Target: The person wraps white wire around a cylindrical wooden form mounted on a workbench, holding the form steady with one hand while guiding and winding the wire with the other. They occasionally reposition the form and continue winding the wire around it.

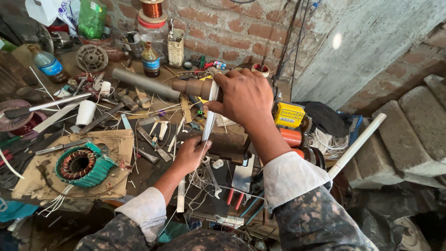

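**White strip held taut over a cluttered workbench**

A brown cylindrical former (195,87) is clasped in the closed right hand (245,97). The white strip (210,111) is pinned against it above, and its lower end is pinched by the left hand (190,153).

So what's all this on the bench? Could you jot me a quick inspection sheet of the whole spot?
Surface: workbench, dusty, almost wholly covered.
Job's things: brown tube with a white strip looped over it.
Clutter: teal motor stator with copper windings on cardboard, grey pipe, bottles, copper wire spool, pliers, white offcuts.
Grippers: right hand grips the tube and strip; left hand pinches the strip's lower end.
Cables: dark wires hang down the wall; white strands tangle near the left hand.
Surroundings: brick wall, concrete blocks, white pipe.
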`<act>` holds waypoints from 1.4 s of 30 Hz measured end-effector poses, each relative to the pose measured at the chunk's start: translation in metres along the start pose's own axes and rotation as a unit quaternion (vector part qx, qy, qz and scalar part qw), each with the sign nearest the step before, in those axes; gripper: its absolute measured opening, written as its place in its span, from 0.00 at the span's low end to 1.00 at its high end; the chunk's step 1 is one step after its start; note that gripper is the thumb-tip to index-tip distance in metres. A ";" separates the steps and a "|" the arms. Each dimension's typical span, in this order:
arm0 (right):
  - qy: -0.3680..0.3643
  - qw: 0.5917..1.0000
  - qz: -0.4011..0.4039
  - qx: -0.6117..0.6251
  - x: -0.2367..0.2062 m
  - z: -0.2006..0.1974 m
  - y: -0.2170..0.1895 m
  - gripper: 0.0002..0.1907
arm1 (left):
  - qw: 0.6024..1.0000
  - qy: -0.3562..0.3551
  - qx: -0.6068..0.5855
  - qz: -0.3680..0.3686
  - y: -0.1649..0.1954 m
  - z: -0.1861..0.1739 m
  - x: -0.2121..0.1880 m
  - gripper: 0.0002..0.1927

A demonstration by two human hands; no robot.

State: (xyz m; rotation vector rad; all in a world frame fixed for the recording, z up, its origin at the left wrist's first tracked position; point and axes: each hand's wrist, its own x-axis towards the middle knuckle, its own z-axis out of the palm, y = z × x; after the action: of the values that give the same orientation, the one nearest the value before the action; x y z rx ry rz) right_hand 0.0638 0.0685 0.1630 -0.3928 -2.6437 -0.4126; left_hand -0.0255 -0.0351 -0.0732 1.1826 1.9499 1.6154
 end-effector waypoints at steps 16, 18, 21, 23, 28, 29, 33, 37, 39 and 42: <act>0.011 1.000 -0.006 0.004 -0.001 0.000 0.000 0.33 | 1.000 -0.006 -0.026 0.003 -0.001 0.001 0.000 0.20; 0.011 1.000 -0.007 0.004 -0.001 0.000 0.000 0.33 | 1.000 -0.003 -0.022 0.013 -0.001 0.001 -0.001 0.20; 0.007 1.000 -0.006 0.004 -0.001 0.000 0.000 0.33 | 1.000 -0.007 -0.024 0.008 -0.001 0.000 -0.001 0.20; 0.001 1.000 -0.005 0.002 0.000 0.000 0.001 0.33 | 1.000 -0.009 -0.029 0.003 -0.001 0.001 0.000 0.20; -0.006 1.000 -0.001 0.002 0.000 0.000 0.000 0.33 | 1.000 -0.008 -0.029 -0.004 0.000 0.001 0.000 0.21; -0.008 1.000 0.001 0.002 0.000 -0.001 0.000 0.33 | 1.000 -0.010 -0.027 -0.002 0.000 0.001 0.000 0.21; -0.010 1.000 0.004 0.007 0.001 -0.001 0.000 0.33 | 1.000 -0.010 -0.017 0.004 0.001 0.000 0.000 0.21; -0.019 1.000 0.008 0.004 0.001 -0.001 0.000 0.33 | 1.000 -0.009 -0.019 -0.001 0.001 0.001 0.001 0.20; -0.022 1.000 0.008 0.003 0.001 -0.001 0.000 0.33 | 0.999 -0.019 -0.006 -0.026 0.000 0.001 0.001 0.20; -0.018 1.000 0.004 0.003 0.001 -0.001 0.000 0.34 | 1.000 -0.018 -0.006 -0.015 0.000 0.001 0.002 0.19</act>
State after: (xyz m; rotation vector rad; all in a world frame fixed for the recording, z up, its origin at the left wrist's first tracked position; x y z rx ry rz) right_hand 0.0634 0.0681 0.1646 -0.4135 -2.6761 -0.3985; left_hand -0.0263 -0.0334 -0.0733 1.1639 1.9227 1.5779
